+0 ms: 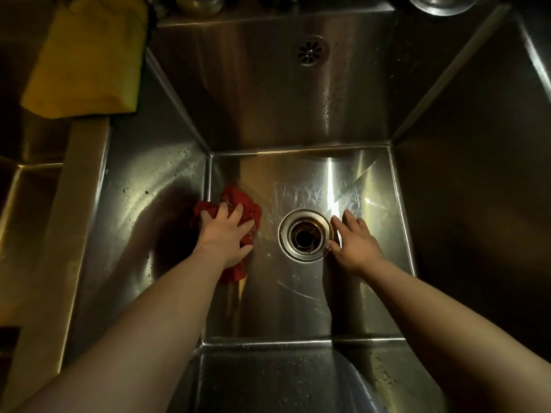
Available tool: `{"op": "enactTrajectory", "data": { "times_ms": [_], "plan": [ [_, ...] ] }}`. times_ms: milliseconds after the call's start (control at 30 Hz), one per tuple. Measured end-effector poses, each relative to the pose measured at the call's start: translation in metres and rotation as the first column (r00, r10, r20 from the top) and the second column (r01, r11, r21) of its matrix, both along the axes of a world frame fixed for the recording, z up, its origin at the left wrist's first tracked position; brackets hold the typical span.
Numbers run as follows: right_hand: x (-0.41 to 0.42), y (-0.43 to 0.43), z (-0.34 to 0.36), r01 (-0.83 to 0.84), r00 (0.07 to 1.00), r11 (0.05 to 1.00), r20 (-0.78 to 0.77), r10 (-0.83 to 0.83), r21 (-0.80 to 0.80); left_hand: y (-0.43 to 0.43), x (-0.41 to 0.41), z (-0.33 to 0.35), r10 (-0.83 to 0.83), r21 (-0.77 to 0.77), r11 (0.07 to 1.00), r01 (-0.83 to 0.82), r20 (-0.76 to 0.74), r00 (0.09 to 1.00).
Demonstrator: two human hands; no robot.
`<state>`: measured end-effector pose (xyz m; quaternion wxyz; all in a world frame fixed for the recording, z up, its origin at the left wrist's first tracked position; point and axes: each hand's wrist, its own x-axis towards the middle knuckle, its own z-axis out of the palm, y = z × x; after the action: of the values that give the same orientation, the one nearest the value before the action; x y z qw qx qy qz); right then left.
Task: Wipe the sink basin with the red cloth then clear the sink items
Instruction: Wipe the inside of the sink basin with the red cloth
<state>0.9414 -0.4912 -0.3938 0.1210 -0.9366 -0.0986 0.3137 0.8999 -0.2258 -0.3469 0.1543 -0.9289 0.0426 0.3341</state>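
Head view: left hand (226, 234) fingers spread, pressing cloth (237, 199) at basin (298, 308) floor's left edge; right hand (354, 242) flat, empty, beside drain (305, 234); wiping likely midway, clearing left.

Stainless steel sink basin (283, 308): a round drain (305, 234) sits mid-floor. A crumpled red cloth (235, 199) lies on the floor, touching the left wall. A yellow cloth (86, 58) rests on the ledge (86, 156) left of the basin

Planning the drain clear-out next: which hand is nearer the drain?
Right. The right hand lies at the rim of the drain; the left hand presses the red cloth farther off on the other side.
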Motion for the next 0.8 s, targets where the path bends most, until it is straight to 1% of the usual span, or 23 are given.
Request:
{"op": "enactTrajectory", "data": {
  "times_ms": [100, 200, 333, 400, 567, 633, 700, 800],
  "plan": [
    [0.001, 0.001, -0.002, 0.004, 1.000, 1.000, 0.013, -0.004, 0.005, 0.007, 0.013, -0.003, -0.068, -0.038, 0.997, 0.066, -0.053, 0.996],
    [0.000, 0.001, -0.006, -0.010, 0.999, 1.000, 0.032, 0.010, -0.008, 0.005, 0.016, -0.008, -0.102, -0.004, 0.995, 0.102, -0.089, 0.991],
    [-0.001, 0.000, -0.007, -0.011, 0.999, 1.000, 0.037, 0.012, -0.016, 0.000, 0.014, -0.013, -0.139, 0.057, 0.988, 0.142, -0.051, 0.989],
    [0.000, -0.001, -0.007, -0.005, 0.999, 1.000, 0.036, 0.005, -0.010, -0.003, 0.014, -0.015, -0.176, 0.093, 0.980, 0.175, -0.002, 0.984],
    [0.000, -0.001, -0.008, -0.004, 0.999, 1.000, 0.043, 0.004, -0.009, -0.007, 0.039, -0.009, -0.165, 0.197, 0.971, 0.131, 0.166, 0.972],
    [0.000, -0.001, -0.010, 0.004, 0.999, 1.000, 0.044, -0.003, -0.012, -0.003, 0.059, -0.007, -0.175, 0.236, 0.964, 0.124, 0.207, 0.963],
    [-0.001, 0.000, -0.011, 0.011, 0.998, 1.000, 0.055, -0.010, -0.018, 0.005, 0.077, -0.005, -0.158, 0.277, 0.956, 0.096, 0.210, 0.965],
    [-0.001, 0.000, -0.012, 0.020, 0.998, 1.000, 0.060, -0.020, 0.000, 0.016, 0.091, -0.002, -0.092, 0.354, 0.934, 0.040, 0.130, 0.987]
  ]
}}
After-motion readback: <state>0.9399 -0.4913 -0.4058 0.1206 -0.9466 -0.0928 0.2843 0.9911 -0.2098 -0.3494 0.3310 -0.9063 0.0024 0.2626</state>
